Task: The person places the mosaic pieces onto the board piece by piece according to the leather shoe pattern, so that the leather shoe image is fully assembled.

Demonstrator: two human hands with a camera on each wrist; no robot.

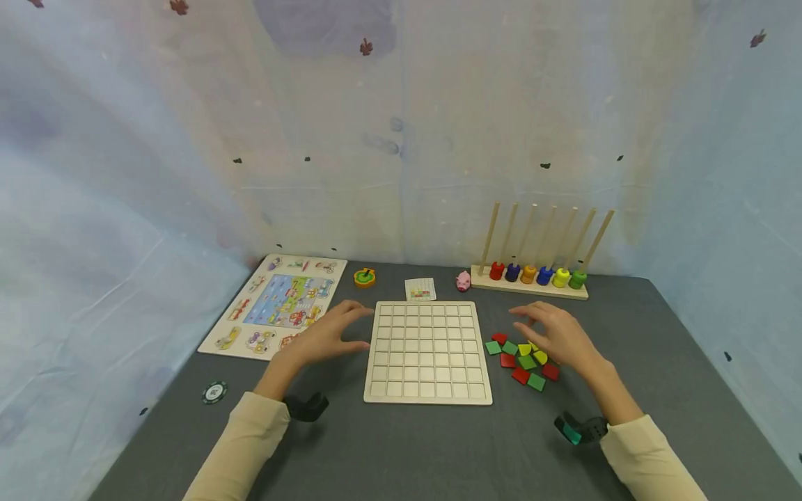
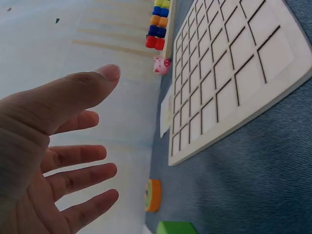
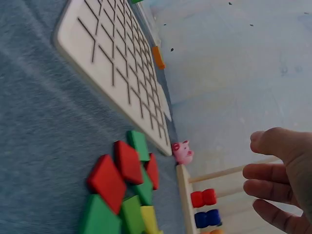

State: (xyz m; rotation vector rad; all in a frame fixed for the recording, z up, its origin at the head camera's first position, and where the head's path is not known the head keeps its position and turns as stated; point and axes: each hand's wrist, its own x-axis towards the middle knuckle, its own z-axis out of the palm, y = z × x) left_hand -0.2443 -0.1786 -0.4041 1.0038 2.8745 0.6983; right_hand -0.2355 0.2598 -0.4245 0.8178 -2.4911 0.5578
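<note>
A pale wooden grid board (image 1: pixel 429 353) lies flat on the table between the two hands. My left hand (image 1: pixel 327 335) hovers by its left edge, thumb and fingers spread apart and holding nothing. On the other side, my right hand (image 1: pixel 556 334) is held over a pile of red, green and yellow tiles (image 1: pixel 525 361), its fingers loosely bent and nothing between them. The tiles lie loose beside the board's right edge; the right wrist view shows a red tile (image 3: pixel 107 183) close up. Behind the board rests a small card (image 1: pixel 420 289) printed with a coloured grid pattern.
A picture puzzle board (image 1: pixel 276 306) lies at the back left, partly behind the left hand. Along the back are an orange-and-green toy (image 1: pixel 365 277), a pink pig (image 1: pixel 463 281) and a peg rack (image 1: pixel 529 282) with coloured beads. A round chip (image 1: pixel 214 392) lies at the left.
</note>
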